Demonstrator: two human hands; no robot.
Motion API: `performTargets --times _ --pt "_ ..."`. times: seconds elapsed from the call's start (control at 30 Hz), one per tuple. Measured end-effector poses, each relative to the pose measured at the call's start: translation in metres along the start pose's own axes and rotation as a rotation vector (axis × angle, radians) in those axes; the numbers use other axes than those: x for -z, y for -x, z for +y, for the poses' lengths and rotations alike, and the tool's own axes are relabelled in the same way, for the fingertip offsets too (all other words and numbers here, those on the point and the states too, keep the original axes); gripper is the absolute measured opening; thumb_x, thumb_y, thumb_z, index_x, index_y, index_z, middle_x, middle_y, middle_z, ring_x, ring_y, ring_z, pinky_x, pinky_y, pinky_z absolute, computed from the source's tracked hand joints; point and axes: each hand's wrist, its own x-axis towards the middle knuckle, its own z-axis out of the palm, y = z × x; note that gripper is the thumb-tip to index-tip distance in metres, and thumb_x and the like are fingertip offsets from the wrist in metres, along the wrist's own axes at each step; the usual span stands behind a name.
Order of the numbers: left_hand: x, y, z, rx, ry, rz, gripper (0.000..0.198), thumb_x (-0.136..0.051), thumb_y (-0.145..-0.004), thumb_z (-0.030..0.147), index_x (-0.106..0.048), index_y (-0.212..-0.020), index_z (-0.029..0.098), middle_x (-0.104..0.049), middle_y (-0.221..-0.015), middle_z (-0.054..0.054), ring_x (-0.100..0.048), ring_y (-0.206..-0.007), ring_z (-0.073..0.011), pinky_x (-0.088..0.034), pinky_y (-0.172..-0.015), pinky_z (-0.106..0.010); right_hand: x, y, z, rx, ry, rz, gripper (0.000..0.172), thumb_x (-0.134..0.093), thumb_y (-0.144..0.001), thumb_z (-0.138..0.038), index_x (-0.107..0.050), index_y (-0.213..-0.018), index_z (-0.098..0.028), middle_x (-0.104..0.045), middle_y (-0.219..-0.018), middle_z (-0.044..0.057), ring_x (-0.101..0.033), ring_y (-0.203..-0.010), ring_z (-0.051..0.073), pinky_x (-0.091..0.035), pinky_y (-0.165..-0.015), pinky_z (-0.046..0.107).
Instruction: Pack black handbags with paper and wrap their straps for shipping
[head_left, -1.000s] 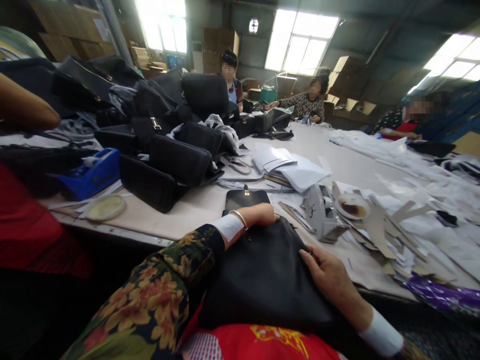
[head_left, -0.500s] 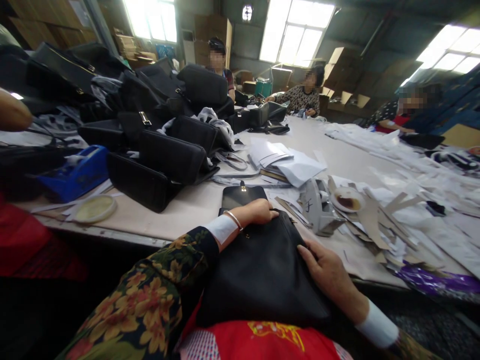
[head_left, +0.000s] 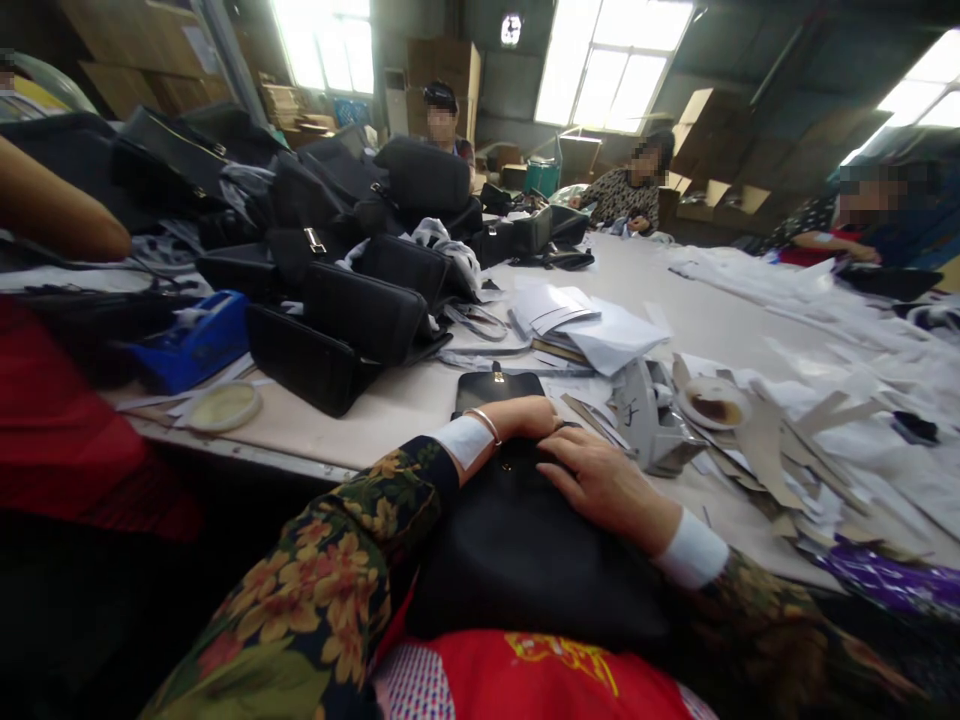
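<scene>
Black bag [head_left: 536,565] spreads from under your hands toward your lap. Left hand [head_left: 534,418] curls at its top edge, right hand [head_left: 600,482] close beside; grip unclear on both. Best press lightly, sparing the clasped flap [head_left: 480,388] beyond.

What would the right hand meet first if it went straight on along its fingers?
Most likely the left hand, close ahead of the right hand on the black handbag; whether they touch is unclear.

The left hand [head_left: 529,418] hides its fingertips at the black bag [head_left: 532,560]. A co-worker's arm [head_left: 60,205] is cut off at the left edge, the purple wrapper [head_left: 892,577] at the right.
</scene>
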Motion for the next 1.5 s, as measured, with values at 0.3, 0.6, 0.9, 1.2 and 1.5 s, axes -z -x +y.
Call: performTargets --times 0.3,0.6,0.9,1.2,1.5 --pt "0.043 0.050 -0.052 -0.065 -0.005 0.068 0.028 -0.081 -0.073 0.032 -0.079 -0.098 0.020 -0.076 -0.096 -0.004 -0.067 -0.089 -0.0224 -0.049 -0.081 -0.027 -0.043 0.008 0.031 -0.029 0.140 -0.050 0.056 -0.056 -0.096 -0.044 -0.052 -0.143 -0.014 -0.056 -0.132 0.018 -0.055 -0.122 0.032 -0.048 -0.106 0.049" --pt "0.029 0.083 -0.068 -0.104 0.373 0.428 0.031 -0.065 -0.088 0.026 -0.074 -0.115 0.013 -0.076 -0.108 -0.004 -0.067 -0.098 -0.0170 -0.049 -0.090 -0.023 -0.061 0.018 0.050 0.004 0.141 -0.013 0.056 -0.047 -0.099 -0.048 -0.049 -0.144 -0.015 -0.055 -0.133 0.019 -0.055 -0.121 0.034 -0.047 -0.105 0.054" --pt "-0.026 0.141 -0.038 0.173 0.421 0.849 0.047 -0.066 -0.084 0.042 -0.063 -0.122 0.013 -0.066 -0.123 -0.015 -0.062 -0.113 -0.0278 -0.049 -0.102 -0.037 -0.070 0.030 0.062 -0.031 0.115 0.011 0.058 -0.045 -0.099 -0.046 -0.042 -0.150 -0.018 -0.048 -0.139 0.018 -0.048 -0.130 0.035 -0.043 -0.110 0.057" --pt "-0.077 0.209 0.015 -0.066 0.451 0.503 0.046 -0.072 -0.079 0.049 -0.065 -0.112 0.017 -0.063 -0.118 -0.016 -0.062 -0.109 -0.0306 -0.053 -0.096 -0.040 -0.069 0.026 0.070 -0.010 0.107 -0.027 0.045 -0.044 -0.098 -0.045 -0.058 -0.131 -0.018 -0.056 -0.127 0.018 -0.052 -0.122 0.036 -0.046 -0.103 0.057" --pt "-0.078 0.203 0.017 0.103 0.728 0.479 0.046 -0.051 -0.095 0.050 -0.062 -0.124 0.015 -0.073 -0.096 -0.008 -0.069 -0.088 -0.0221 -0.053 -0.078 -0.034 -0.062 0.018 0.058 0.007 0.079 -0.021 0.039 -0.043 -0.099 -0.042 -0.059 -0.125 -0.018 -0.055 -0.130 0.017 -0.053 -0.117 0.033 -0.048 -0.098 0.053"
